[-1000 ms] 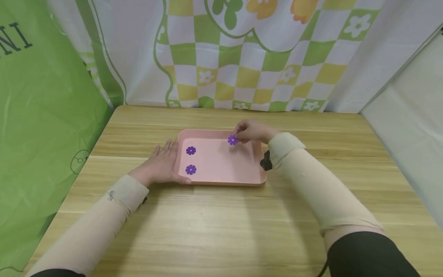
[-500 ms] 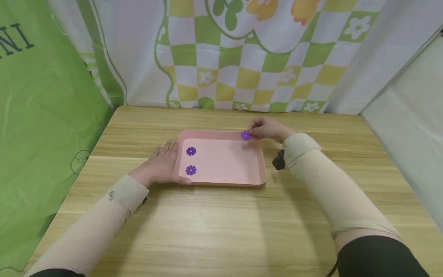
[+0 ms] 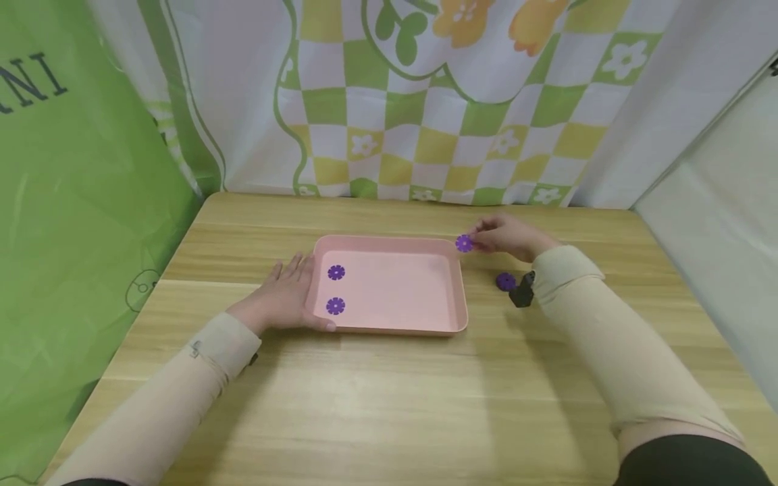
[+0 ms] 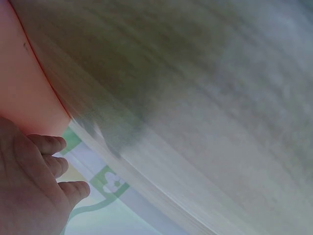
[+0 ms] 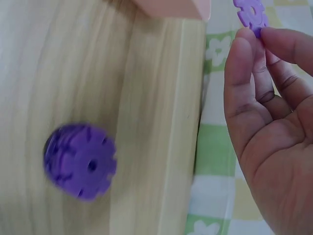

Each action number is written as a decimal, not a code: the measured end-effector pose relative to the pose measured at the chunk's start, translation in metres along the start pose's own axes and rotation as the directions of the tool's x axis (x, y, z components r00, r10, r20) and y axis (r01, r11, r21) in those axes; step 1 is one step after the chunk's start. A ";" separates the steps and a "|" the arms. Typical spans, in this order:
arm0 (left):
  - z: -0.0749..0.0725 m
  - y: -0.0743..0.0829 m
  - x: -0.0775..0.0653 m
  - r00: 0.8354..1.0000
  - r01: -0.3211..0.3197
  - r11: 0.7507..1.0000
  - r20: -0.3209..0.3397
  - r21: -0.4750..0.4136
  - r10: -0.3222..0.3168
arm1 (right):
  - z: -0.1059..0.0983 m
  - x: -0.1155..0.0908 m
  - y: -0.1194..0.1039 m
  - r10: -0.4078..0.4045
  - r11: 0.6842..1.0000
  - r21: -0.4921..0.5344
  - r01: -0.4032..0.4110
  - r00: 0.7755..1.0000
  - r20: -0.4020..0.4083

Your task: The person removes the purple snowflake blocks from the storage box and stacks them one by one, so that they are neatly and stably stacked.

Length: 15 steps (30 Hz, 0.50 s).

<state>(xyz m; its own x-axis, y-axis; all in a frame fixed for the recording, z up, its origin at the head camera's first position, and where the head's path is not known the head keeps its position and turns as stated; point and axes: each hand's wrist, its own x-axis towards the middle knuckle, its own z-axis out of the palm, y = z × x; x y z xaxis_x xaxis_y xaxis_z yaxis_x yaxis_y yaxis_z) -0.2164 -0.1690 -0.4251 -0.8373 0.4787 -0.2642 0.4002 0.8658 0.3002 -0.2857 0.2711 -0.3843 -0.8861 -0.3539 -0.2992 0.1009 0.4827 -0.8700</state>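
A pink rectangular tray (image 3: 395,290) lies on the wooden table. Two purple notched plastic discs, an upper disc (image 3: 336,273) and a lower disc (image 3: 335,306), lie flat along its left side. My left hand (image 3: 286,297) rests against the tray's left wall with straight fingers, its thumb along the front edge. Between thumb and fingertips my right hand (image 3: 507,236) pinches another purple notched disc (image 5: 252,11), held at the tray's back right corner. A stack of purple discs (image 5: 83,161) stands on the table right of the tray, near my right wrist.
The table (image 3: 389,405) runs back to a checkered curtain (image 3: 437,135). A green sheet (image 3: 73,223) hangs at the left, and a white one (image 3: 717,189) at the right. A black wrist camera (image 3: 521,290) sits beside the disc stack in the head view.
My right hand has moved right with its disc, from over the tray to its back right corner. The disc stack has come into sight. My left hand has stayed at the tray.
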 end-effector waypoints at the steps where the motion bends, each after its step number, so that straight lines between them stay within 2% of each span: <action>1: 0.000 0.000 0.000 1.000 0.001 1.000 0.001 0.000 -0.001 | -0.002 -0.002 0.003 0.004 1.000 0.003 -0.004 1.000 -0.001; 15: 0.002 -0.001 0.001 1.000 0.007 1.000 0.006 0.007 -0.007 | -0.024 -0.029 0.034 0.033 0.999 0.027 -0.033 0.999 -0.026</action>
<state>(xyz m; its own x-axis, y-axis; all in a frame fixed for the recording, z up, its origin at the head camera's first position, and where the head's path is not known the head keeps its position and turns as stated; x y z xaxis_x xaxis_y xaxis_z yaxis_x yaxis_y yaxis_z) -0.2168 -0.1693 -0.4271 -0.8380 0.4731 -0.2719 0.3967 0.8704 0.2917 -0.2675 0.3170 -0.3962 -0.8936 -0.3170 -0.3179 0.1419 0.4724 -0.8699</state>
